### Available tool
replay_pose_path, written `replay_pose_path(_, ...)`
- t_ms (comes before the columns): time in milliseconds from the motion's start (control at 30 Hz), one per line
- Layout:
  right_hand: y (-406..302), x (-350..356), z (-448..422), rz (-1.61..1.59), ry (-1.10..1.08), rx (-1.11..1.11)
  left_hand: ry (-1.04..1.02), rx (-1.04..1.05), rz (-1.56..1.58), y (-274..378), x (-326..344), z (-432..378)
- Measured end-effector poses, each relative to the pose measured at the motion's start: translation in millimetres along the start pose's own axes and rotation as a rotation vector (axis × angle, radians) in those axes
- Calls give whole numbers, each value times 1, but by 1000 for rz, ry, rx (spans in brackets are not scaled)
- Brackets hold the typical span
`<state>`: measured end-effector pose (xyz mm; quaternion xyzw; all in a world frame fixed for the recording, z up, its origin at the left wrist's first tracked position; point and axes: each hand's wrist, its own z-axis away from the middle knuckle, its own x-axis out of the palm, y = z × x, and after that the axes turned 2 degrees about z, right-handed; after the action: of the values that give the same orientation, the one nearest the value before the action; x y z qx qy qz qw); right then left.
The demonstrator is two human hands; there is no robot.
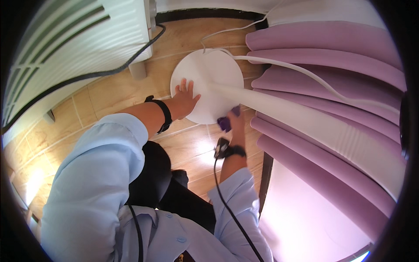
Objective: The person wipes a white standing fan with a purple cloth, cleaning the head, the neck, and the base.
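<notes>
A white round base (209, 59) lies on the tiled floor, and a white pole (281, 104) rises from it toward the right edge of view. My left hand (185, 102) is laid on the base's left part, fingers spread and nothing held. At the base's near right rim, my right hand (238, 121) grips a dark purple cloth (224, 124). The cloth is partly covered by that hand, and I cannot tell whether it touches the rim. What the pole carries at its top is out of view.
A white slatted heater (127, 36) stands at the upper left, with a black cord (108, 72) running across it. Pink-purple curtain folds (327, 59) hang along the right, behind the pole. A white cable (294, 65) leads from the base to the right.
</notes>
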<state>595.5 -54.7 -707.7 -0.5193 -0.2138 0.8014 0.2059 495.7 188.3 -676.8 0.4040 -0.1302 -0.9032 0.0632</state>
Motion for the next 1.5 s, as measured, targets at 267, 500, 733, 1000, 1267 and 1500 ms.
replay_pose_path(267,-32,38,156,-753,-383,296,64,127,7,-9,1,1)
replay_pose_path(500,-59,-66,226,-783,-140,116,1,86,-103,-1,-9,1)
replay_pose_path(733,-48,-177,355,-965,447,227,-57,151,-237,-6,-13,-2)
replay_pose_path(1000,3,-240,467,-744,1155,380,-258,376,-257,-45,-71,-4)
replay_pose_path(1267,87,-217,476,-682,1292,598,-152,925,142,142,-69,67)
replay_pose_path(1500,105,-157,420,-671,662,763,-463,901,741,234,11,158)
